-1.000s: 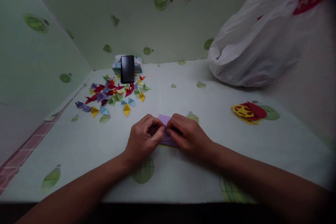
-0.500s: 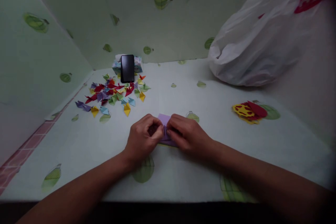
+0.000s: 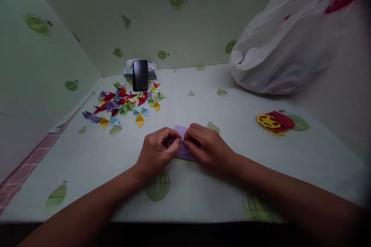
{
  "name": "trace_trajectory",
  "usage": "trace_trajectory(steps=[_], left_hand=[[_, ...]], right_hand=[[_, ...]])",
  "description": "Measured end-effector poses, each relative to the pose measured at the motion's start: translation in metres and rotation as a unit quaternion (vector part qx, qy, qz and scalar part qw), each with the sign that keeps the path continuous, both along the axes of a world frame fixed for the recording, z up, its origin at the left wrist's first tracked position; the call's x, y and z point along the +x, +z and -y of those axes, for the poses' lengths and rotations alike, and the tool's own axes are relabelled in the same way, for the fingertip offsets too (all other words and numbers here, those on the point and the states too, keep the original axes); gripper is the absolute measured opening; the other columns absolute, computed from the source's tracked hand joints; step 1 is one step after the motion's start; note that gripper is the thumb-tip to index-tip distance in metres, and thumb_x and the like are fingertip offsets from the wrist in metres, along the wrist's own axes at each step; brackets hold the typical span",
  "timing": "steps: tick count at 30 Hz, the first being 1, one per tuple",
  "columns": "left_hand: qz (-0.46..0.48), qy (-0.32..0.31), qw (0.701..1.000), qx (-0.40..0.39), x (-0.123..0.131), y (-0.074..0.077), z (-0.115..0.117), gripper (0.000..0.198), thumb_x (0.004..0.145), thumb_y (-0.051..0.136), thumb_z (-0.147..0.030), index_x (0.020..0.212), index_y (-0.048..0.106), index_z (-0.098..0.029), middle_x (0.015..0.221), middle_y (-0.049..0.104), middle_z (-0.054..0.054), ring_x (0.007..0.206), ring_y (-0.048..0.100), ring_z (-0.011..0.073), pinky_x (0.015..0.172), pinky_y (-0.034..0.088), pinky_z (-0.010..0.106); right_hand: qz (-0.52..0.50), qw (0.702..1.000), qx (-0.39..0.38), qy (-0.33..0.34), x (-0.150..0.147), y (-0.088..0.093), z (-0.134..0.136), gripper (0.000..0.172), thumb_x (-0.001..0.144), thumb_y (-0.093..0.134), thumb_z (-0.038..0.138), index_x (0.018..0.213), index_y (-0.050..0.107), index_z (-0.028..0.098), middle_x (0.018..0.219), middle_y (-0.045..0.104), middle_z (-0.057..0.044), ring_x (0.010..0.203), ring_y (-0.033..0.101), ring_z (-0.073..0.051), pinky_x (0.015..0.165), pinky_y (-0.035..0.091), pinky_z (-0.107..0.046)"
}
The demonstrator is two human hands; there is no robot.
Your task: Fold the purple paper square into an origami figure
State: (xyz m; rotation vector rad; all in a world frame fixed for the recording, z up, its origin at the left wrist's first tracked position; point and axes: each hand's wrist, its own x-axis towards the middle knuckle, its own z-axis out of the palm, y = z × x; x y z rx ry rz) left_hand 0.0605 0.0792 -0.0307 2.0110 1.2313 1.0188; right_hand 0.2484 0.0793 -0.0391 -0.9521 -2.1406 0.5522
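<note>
Between my two hands, a purple paper point(image 3: 185, 153) lies on the table, partly folded, with a thin yellow edge showing under its near side. My left hand point(image 3: 159, 148) pinches it from the left, thumb and index finger meeting near its middle. From the right, my right hand point(image 3: 209, 144) pinches the same paper with its fingertips. The fingers hide much of the folds. Several small folded paper cranes point(image 3: 124, 102) in red, purple, green, blue and yellow lie in a loose group beyond my left hand.
A black phone point(image 3: 140, 76) leans upright against a tissue box point(image 3: 152, 71) behind the cranes. To the right lie red and yellow cut-out papers point(image 3: 274, 122). A large white plastic bag point(image 3: 278, 54) fills the back right corner by the wall.
My fingertips have shifted slightly on the purple paper, and a little more of its near part shows. The other things lie as before.
</note>
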Motion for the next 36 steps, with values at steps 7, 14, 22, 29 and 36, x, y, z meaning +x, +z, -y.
trace_trajectory(steps=[7, 14, 22, 29, 36], left_hand=[[0.043, 0.016, 0.995, -0.088, 0.0002, 0.0031, -0.0011, 0.011, 0.083, 0.062, -0.023, 0.082, 0.07, -0.015, 0.072, 0.069, 0.003, 0.06, 0.059, 0.0121, 0.057, 0.047, 0.023], [0.053, 0.015, 0.993, -0.105, 0.0009, 0.0033, -0.0005, 0.008, 0.079, 0.064, -0.022, 0.074, 0.068, -0.016, 0.067, 0.065, 0.001, 0.06, 0.056, 0.0117, 0.055, 0.044, 0.023], [0.161, -0.026, 0.956, -0.244, -0.003, 0.0004, -0.0047, 0.019, 0.087, 0.063, -0.033, 0.084, 0.068, -0.015, 0.063, 0.062, -0.001, 0.058, 0.055, 0.0109, 0.059, 0.045, 0.024], [0.219, -0.068, 0.939, -0.258, -0.0019, -0.0012, -0.0059, 0.016, 0.083, 0.068, -0.026, 0.098, 0.071, -0.019, 0.077, 0.066, 0.0, 0.065, 0.057, 0.0107, 0.063, 0.048, 0.023], [0.208, -0.07, 0.946, -0.239, -0.0016, -0.0001, -0.0065, 0.011, 0.081, 0.069, -0.026, 0.085, 0.066, -0.017, 0.072, 0.06, -0.001, 0.064, 0.055, 0.0108, 0.062, 0.047, 0.024]], right_hand=[[0.005, 1.0, -0.008, -0.008, 0.0008, 0.0018, 0.0001, 0.011, 0.087, 0.052, 0.013, 0.077, 0.055, 0.015, 0.074, 0.056, -0.003, 0.065, 0.048, -0.014, 0.06, 0.034, -0.026], [0.006, 1.0, -0.003, -0.007, 0.0001, 0.001, -0.0003, 0.012, 0.088, 0.051, 0.014, 0.077, 0.055, 0.015, 0.075, 0.056, -0.004, 0.067, 0.049, -0.014, 0.061, 0.035, -0.027], [-0.019, 1.0, -0.021, -0.011, 0.001, 0.0054, -0.0013, 0.012, 0.087, 0.052, 0.013, 0.076, 0.054, 0.016, 0.073, 0.056, -0.002, 0.064, 0.048, -0.013, 0.06, 0.034, -0.025], [-0.089, 0.982, -0.163, -0.026, 0.0031, 0.0074, -0.0044, 0.013, 0.088, 0.055, 0.019, 0.075, 0.057, 0.017, 0.068, 0.056, 0.001, 0.062, 0.047, -0.011, 0.058, 0.034, -0.024], [-0.164, 0.952, -0.257, 0.019, 0.0027, 0.0094, -0.0052, 0.014, 0.087, 0.056, 0.024, 0.075, 0.055, 0.017, 0.064, 0.052, 0.003, 0.058, 0.045, -0.01, 0.054, 0.035, -0.023]])
